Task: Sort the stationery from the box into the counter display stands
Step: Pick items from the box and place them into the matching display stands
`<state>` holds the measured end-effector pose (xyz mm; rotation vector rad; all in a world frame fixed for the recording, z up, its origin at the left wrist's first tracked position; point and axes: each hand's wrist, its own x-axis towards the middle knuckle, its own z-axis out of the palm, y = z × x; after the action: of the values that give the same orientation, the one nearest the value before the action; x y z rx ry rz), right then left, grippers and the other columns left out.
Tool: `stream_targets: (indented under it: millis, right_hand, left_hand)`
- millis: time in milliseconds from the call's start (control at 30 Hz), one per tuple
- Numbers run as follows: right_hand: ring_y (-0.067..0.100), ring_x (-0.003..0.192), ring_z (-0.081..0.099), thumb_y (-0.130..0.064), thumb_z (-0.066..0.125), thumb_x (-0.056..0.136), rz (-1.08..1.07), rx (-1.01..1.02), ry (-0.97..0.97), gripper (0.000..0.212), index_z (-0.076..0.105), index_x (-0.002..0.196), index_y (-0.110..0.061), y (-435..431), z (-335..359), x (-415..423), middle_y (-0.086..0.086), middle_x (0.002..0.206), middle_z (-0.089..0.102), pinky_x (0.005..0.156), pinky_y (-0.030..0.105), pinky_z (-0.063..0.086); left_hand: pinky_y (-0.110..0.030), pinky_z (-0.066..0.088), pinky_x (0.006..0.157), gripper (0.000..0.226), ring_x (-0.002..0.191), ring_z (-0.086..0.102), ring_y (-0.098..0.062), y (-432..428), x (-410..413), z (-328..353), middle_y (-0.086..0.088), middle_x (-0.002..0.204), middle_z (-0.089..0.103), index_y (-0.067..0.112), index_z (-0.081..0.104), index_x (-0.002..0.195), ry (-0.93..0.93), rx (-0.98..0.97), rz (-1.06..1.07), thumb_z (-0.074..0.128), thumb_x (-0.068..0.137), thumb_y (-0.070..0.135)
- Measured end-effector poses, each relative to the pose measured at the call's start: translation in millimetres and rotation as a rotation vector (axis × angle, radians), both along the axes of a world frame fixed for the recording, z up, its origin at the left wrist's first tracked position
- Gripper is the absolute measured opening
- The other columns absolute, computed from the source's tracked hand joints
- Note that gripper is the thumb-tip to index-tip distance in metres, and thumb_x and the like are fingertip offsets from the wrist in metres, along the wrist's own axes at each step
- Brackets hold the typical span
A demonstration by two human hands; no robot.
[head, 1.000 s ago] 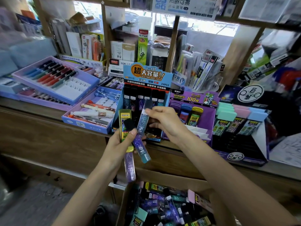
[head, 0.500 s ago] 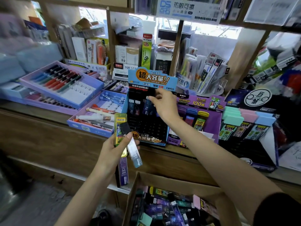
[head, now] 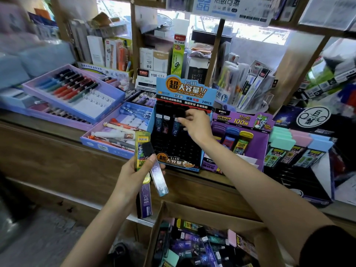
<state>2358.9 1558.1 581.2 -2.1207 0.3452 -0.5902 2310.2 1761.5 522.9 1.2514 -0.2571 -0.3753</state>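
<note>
- Nearest thing is the cardboard box (head: 192, 210) at the bottom of the view. It's full of jumbled lead cases, so I'd say there's plenty of sorting left.
- Just above it, the left hand (head: 131, 176) grips a handful of cases (head: 145, 201), fingers curled round the middle. They're fanned out and not squared up.
- In that fan the yellow-green pack (head: 142, 146) stands roughly upright. The teal case (head: 159, 180) leans, black cap up and left, bottom end pointing down and right.
- Risk one: that fan looks loose. Only the thumb seems to pin the teal case, so any shift could let it slide out, into the box or onto the floor.
- Further up on the counter, the right hand (head: 198, 128) pinches the top end of a dark case (head: 175, 129) in the top row of the blue stand (head: 185, 91).
- That case's long axis runs up the stand's sloped face, black cap at the far, upper end, label end toward the camera. It sits right beside two slotted cases (head: 162, 125) lined up the same way.
- Risk two: the slots are tight and dark. A crooked push could jam the case or nudge its neighbours out.
- Risk three: the stand looks like light card, so pressing hard near the top might tip it back.
- Risk four: the purple stand (head: 240, 121) next door holds similar packs, so mixing types is easy.
- Pen trays (head: 107, 93) sit further back on the left.
</note>
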Motion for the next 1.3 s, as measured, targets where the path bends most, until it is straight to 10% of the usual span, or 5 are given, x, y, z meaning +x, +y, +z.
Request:
stream_targets:
  millis: [333,500,833,1033,1300]
  right_hand:
    - [0.032,0.076,0.067,-0.022,0.065,0.088,-0.036,-0.209,0.161,0.031,0.061,0.071,0.003,7,6,7,0.014,0.069,0.061,0.072,0.039,0.054]
    - [0.024,0.079,0.062,-0.030,0.063,0.089,0.092,-0.386,0.390,0.029,0.066,0.090,-0.001,18,21,-20,0.008,0.079,0.062,0.069,0.030,0.047]
    - [-0.004,0.062,0.059,-0.023,0.064,0.088,0.396,0.408,0.158,0.008,0.068,0.086,-0.016,48,4,-92,-0.006,0.075,0.063,0.061,0.015,0.047]
    - [0.015,0.073,0.058,-0.024,0.067,0.086,0.375,0.251,0.207,0.013,0.069,0.081,-0.012,44,8,-92,0.004,0.077,0.064,0.075,0.038,0.051]
    - [0.004,0.053,0.059,-0.016,0.067,0.086,0.105,0.353,-0.038,0.009,0.064,0.077,-0.015,4,42,-70,-0.008,0.061,0.066,0.054,0.020,0.052]
  left_hand:
    - [-0.028,0.057,0.066,0.032,0.081,0.072,-0.025,1,1,1,-0.012,0.087,0.074,0.014,0.060,0.099,0.004,-0.008,-0.008,0.063,0.077,0.036]
    - [-0.028,0.057,0.066,0.030,0.080,0.072,-0.023,-1,-3,7,-0.010,0.087,0.074,0.015,0.059,0.099,-0.025,-0.004,-0.006,0.061,0.079,0.037]
    - [-0.020,0.052,0.052,0.030,0.074,0.072,-0.022,-23,-18,17,-0.008,0.079,0.073,0.013,0.060,0.100,-0.055,0.000,-0.065,0.060,0.080,0.036]
    - [-0.024,0.056,0.060,0.034,0.075,0.072,-0.021,-23,-23,14,-0.008,0.081,0.073,0.012,0.060,0.103,-0.081,0.014,-0.087,0.057,0.082,0.039]
    - [-0.019,0.051,0.050,0.030,0.072,0.072,-0.015,-10,-9,15,-0.004,0.083,0.075,0.015,0.057,0.096,-0.069,0.054,-0.007,0.046,0.090,0.041]
